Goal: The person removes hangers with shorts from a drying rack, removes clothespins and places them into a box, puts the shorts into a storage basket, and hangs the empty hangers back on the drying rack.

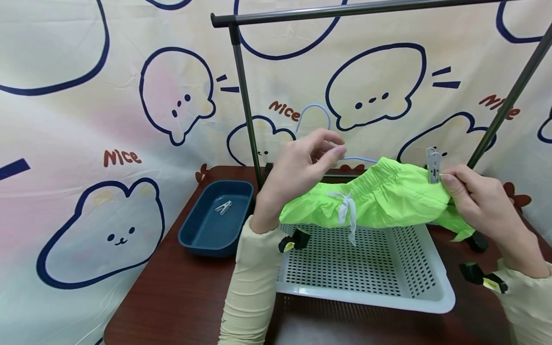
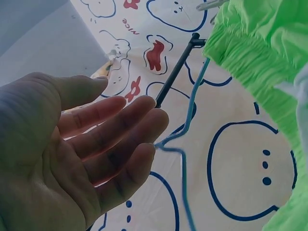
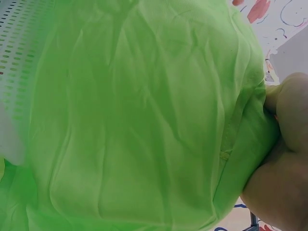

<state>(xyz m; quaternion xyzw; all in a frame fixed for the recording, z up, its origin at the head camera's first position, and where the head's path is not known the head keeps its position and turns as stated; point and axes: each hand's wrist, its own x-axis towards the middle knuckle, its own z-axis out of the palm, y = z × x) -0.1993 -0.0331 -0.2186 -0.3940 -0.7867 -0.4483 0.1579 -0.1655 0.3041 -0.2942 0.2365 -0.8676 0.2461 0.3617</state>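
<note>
Bright green shorts [image 1: 388, 201] with an elastic waistband and a white drawstring bow [image 1: 345, 208] hang above the basket. My right hand [image 1: 491, 206] pinches their right end, just beside a grey clothespin [image 1: 433, 165] clipped to the waistband. In the right wrist view the fabric [image 3: 144, 120] fills most of the picture. My left hand [image 1: 302, 165] is raised in front of the shorts' left part, its fingers loosely bent and holding nothing. Behind them is a thin blue hanger [image 2: 185, 178], partly hidden by the shorts and hand.
A white perforated basket [image 1: 366, 303] stands on the dark brown table [image 1: 181, 297] under the shorts. To the left, a blue tray [image 1: 200, 227] contains a white clothespin [image 1: 223, 207]. A dark metal rack [image 1: 243, 86] rises behind, with its bar across the top.
</note>
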